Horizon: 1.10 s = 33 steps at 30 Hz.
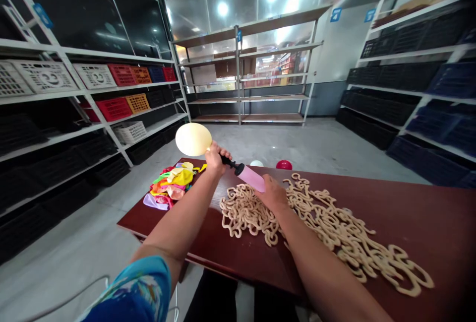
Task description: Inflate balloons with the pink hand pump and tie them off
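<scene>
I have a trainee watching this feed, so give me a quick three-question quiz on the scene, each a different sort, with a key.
1. Multiple choice: which hand holds the pink part of the pump? A: left; B: right; C: neither.
2. Open: what colour is the inflated balloon at the left hand?
3. True or false: in the picture, the limp balloons lie on the table to the left of the tan coils.

Key
1. B: the right hand holds it.
2. Pale yellow.
3. True.
</scene>
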### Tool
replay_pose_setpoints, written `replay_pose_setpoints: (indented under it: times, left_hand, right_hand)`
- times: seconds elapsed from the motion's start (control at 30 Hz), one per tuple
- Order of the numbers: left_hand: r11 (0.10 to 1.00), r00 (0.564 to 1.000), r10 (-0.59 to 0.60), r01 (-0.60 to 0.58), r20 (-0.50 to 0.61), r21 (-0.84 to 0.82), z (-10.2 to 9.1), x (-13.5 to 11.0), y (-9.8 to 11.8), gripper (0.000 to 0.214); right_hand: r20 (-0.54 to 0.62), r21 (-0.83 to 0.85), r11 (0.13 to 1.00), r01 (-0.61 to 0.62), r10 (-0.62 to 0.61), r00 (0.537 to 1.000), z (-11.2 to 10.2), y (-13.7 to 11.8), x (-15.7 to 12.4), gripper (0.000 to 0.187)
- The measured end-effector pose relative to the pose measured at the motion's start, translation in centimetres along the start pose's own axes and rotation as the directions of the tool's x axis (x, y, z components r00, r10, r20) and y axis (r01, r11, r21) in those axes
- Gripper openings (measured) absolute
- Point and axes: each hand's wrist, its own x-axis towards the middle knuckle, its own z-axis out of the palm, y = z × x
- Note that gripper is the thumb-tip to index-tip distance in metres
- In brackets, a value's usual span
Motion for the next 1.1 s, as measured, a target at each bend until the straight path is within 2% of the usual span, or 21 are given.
replay_pose_setpoints:
  times: [0.13, 0.23, 0.33, 0.53, 0.67, 0.77, 0.87, 1.0, 1.1]
  left_hand:
    - [1.0, 1.0, -0.008, 0.008, -0.002, 0.011, -0.1, -1.1, -1.6, 0.046]
    - [1.0, 1.0, -0.003, 0.004, -0.017, 0.029, -0.3, -0.8, -0.8, 0.045]
    - [0.999, 1.0, 0.014, -0.013, -0.027, 0.036, -0.3, 0.3, 1.4, 0.043]
    - [0.994, 0.994, 0.095, -0.092, -0.056, 0.052, -0.1, 3.2, 7.8, 0.039]
    - [0.994, 0.994, 0.104, -0.102, -0.029, 0.041, -0.1, 3.6, 9.5, 0.043]
    - [0.995, 0.996, 0.088, -0.088, -0.003, 0.041, -0.4, 3.1, 8.8, 0.046]
    - [0.998, 0.999, 0.045, -0.045, 0.014, 0.049, -0.7, 2.1, 6.7, 0.049]
    - [0.995, 0.997, -0.072, 0.069, 0.039, 0.074, -1.0, -0.2, 3.4, 0.049]
    - [0.985, 0.983, -0.167, 0.162, 0.08, 0.067, -1.3, -2.1, 1.7, 0.047]
  right_hand:
    - [0.007, 0.011, 1.0, 0.016, -0.016, 1.0, 0.0, -0.5, -0.3, 0.032]
    - [0.007, 0.042, 0.999, 0.019, -0.02, 1.0, -0.2, -0.7, -0.2, 0.032]
    - [0.02, 0.077, 0.997, 0.011, -0.013, 1.0, -0.6, -0.5, -0.1, 0.034]
    - [0.047, 0.105, 0.994, -0.041, 0.037, 0.998, -0.8, 0.1, 0.3, 0.038]
    - [0.065, 0.109, 0.993, -0.05, 0.044, 0.997, -0.2, 0.3, 0.2, 0.038]
    - [0.07, 0.099, 0.993, -0.066, 0.059, 0.996, 0.0, 0.3, 0.0, 0.039]
    - [0.06, 0.086, 0.995, -0.044, 0.038, 0.997, -0.1, 0.1, 0.0, 0.039]
    - [0.072, 0.068, 0.998, -0.007, 0.002, 0.997, 0.0, -0.3, -0.2, 0.041]
    - [0.064, 0.062, 0.998, 0.023, -0.027, 0.998, 0.1, -0.6, -0.5, 0.044]
